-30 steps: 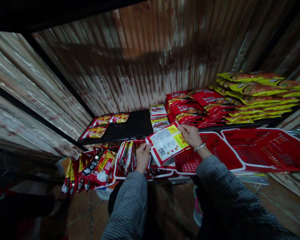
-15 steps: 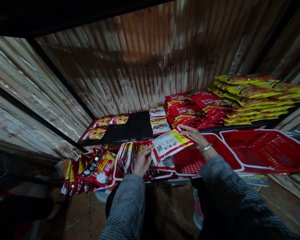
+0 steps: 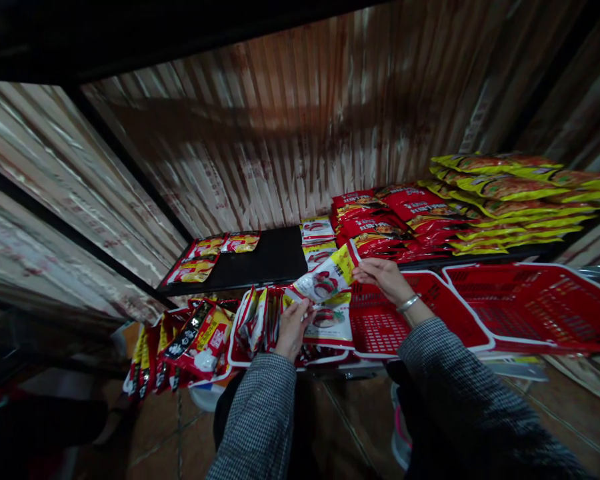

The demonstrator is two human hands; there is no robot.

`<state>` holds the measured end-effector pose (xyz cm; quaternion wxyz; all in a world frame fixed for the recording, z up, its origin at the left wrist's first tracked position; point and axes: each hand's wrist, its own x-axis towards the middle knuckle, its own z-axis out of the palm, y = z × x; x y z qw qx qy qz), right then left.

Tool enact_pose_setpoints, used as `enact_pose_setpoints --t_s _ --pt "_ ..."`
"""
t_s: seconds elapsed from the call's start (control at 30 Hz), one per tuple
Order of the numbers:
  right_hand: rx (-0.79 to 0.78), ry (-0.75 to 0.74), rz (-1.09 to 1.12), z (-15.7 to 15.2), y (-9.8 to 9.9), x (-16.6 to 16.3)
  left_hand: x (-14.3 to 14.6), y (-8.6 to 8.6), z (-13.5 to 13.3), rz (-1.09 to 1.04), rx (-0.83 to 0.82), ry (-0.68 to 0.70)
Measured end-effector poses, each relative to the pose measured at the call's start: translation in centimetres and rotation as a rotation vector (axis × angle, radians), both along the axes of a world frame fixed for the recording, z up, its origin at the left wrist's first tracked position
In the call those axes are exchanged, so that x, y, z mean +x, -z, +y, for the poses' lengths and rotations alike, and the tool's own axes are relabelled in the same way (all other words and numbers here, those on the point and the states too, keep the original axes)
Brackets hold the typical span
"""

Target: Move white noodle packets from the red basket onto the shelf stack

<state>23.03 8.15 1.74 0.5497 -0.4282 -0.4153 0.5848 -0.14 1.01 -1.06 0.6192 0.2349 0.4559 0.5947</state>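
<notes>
A white, yellow and red food packet [image 3: 325, 280] is held up between my two hands, its picture side facing me. My left hand [image 3: 294, 328] is closed on its lower left edge. My right hand [image 3: 383, 279] pinches its upper right edge. Just below it, a similar packet [image 3: 333, 323] lies on a red basket, and more packets [image 3: 255, 320] stand on edge inside to the left. Behind the held packet, two small stacks of like packets [image 3: 316, 230] lie on the black shelf [image 3: 275, 257].
Red packets [image 3: 370, 220] and yellow packets [image 3: 510, 187] are piled on the shelf's right. Two red baskets [image 3: 530, 300] sit at right, in front of the shelf. At left are red-and-black packets [image 3: 200, 340] in a basket and yellow-red packets [image 3: 195, 269] on the shelf. A dark upright post [image 3: 130, 167] stands left.
The packet in my hands has turned over from its barcode side to its picture side and now tilts up to the right. My right hand has shifted slightly left and down.
</notes>
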Motion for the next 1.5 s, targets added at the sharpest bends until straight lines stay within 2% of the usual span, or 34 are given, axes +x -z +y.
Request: enact_pose_setpoints --t_s 0.23,0.33,0.47,0.63,0.7,0.8,0.87,0.9,0.93,1.0,1.03,1.07,1.2,1.37,1.5 --pt "0.159 0.146 -0.285 0.8 0.7 -0.1 0.5 0.7 0.0 0.209 0.097 -0.005" --pt "0.182 0.177 -0.37 1.0 0.9 -0.1 0.6 0.4 -0.2 0.135 0.104 0.03" --pt "0.141 0.123 -0.387 1.1 1.0 -0.2 0.8 -0.3 -0.7 0.027 0.022 0.117" --pt "0.132 0.08 -0.379 1.1 1.4 -0.8 0.8 -0.5 -0.9 -0.039 0.0 0.169" --pt "0.175 0.131 -0.375 1.1 1.6 -0.9 0.7 -0.6 -0.8 -0.051 0.016 0.141" --pt "0.258 0.314 -0.36 0.7 1.7 -0.9 0.4 -1.1 -0.5 -0.061 0.066 0.085" --pt "0.232 0.369 -0.288 0.1 1.7 -1.2 0.2 -1.4 -0.4 -0.056 0.1 0.047" --pt "0.179 0.334 -0.223 -0.4 1.7 -1.6 0.2 -1.6 -0.3 -0.049 0.114 0.031" --pt "0.101 0.235 -0.139 -1.0 1.8 -2.1 0.2 -1.6 -0.3 -0.039 0.125 0.021" --pt "-0.066 -0.106 0.029 -2.3 2.0 -3.5 0.3 -1.5 -0.3 -0.011 0.145 0.021" --pt "-0.101 -0.233 0.104 -2.9 2.2 -4.3 0.5 -1.3 -0.4 0.013 0.158 0.029" --pt "-0.115 -0.292 0.172 -3.4 2.3 -5.0 0.6 -1.1 -0.5 0.047 0.173 0.038" --pt "-0.181 -0.26 0.272 -4.0 2.5 -6.6 1.1 -0.8 -0.6 0.185 0.187 0.08" --pt "-0.134 -0.201 0.22 -3.0 1.5 -5.4 0.5 -1.4 -0.3 0.019 0.063 0.067" --pt "-0.152 -0.191 0.162 -2.5 1.2 -4.4 0.0 -1.4 -0.3 0.054 0.02 0.093"
